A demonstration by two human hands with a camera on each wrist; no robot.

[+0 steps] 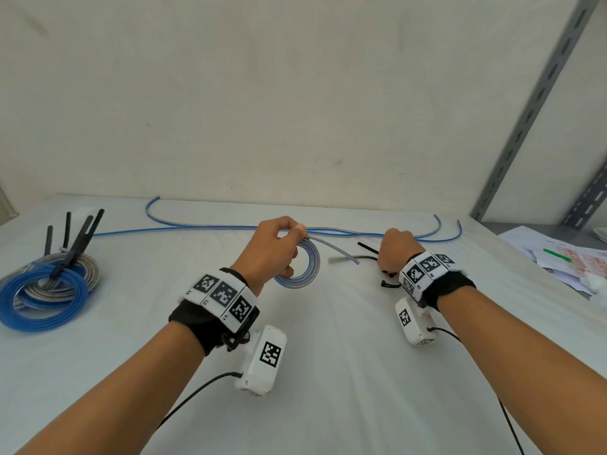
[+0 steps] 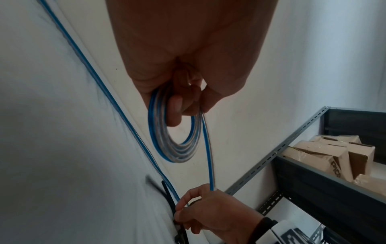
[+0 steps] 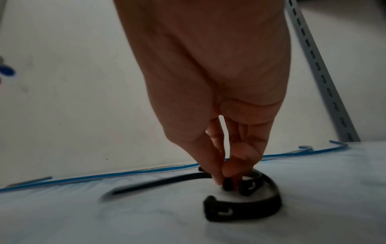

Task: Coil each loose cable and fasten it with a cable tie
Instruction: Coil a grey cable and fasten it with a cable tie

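The left hand [image 1: 269, 247] grips the coil [image 1: 303, 267] so it can't spring open; the right hand [image 1: 395, 249], beside it, pinches a tie [image 3: 246, 184] off the surface [image 1: 328, 372] to bind it.

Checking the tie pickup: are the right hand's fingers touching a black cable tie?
Touching. The right wrist view shows the right hand's fingertips pinching a black cable tie on the table.

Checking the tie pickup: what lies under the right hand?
Under the right hand lie black cable ties on the white table; its fingertips pinch one. How many ties lie there is unclear, since the hand covers them.
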